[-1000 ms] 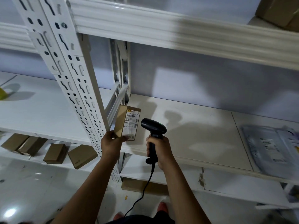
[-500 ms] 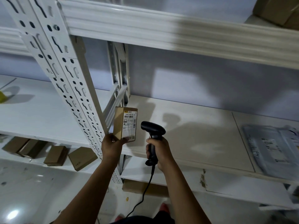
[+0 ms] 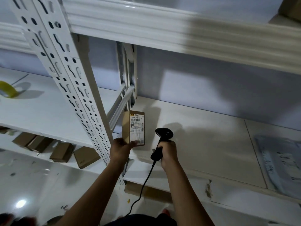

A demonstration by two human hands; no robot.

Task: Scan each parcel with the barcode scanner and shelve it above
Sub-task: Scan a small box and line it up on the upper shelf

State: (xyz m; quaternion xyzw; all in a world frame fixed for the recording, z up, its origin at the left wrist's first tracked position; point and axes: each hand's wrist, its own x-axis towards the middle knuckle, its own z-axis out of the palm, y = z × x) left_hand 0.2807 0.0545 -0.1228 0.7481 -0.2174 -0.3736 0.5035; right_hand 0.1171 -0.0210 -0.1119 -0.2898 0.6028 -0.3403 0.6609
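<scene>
Standing just right of the perforated post [image 3: 78,95], the one labelled cardboard parcel [image 3: 130,128] was pinched at its lower edge by the left grip [image 3: 121,148]. The right grip [image 3: 168,152] was wrapped round the single barcode scanner [image 3: 163,136], beside the label. The scan seemed under way, with shelving above left to do. Four cardboard boxes [image 3: 61,152] lay left of the post, lower down.

Brown parcel [image 3: 128,128] with white label [image 3: 137,128], black scanner [image 3: 163,134], white shelf [image 3: 203,144], yellow tape roll [image 3: 7,91]
</scene>
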